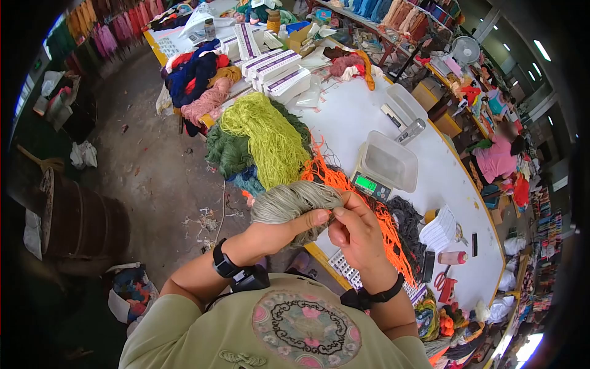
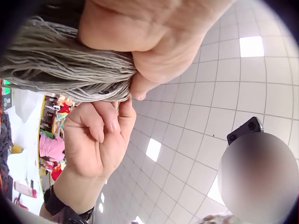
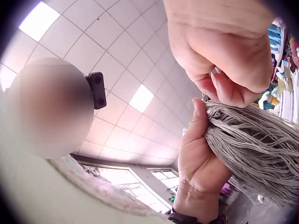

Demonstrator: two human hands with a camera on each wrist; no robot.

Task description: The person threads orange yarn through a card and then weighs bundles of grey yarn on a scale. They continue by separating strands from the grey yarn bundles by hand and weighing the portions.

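Observation:
A thick skein of grey yarn (image 1: 289,203) is held up in front of the chest. My left hand (image 1: 279,232) grips it from below, thumb laid along its near side toward the right end. At that end my right hand (image 1: 359,237) pinches the yarn between thumb and forefinger, its other fingers curled in. In the left wrist view the right hand (image 2: 96,140) meets the gathered end of the strands. From the right wrist, the left hand (image 3: 201,161) shows around the skein, its thumb tip close to the right fingers; the pinched strands are mostly hidden.
Lime-green yarn (image 1: 267,138) and orange yarn (image 1: 390,227) lie on the white table (image 1: 344,117). A scale (image 1: 372,184) bears a clear plastic tub (image 1: 390,157). White boxes (image 1: 276,71) are stacked farther back. Red scissors (image 1: 440,280) lie at right; a barrel (image 1: 83,215) stands at left.

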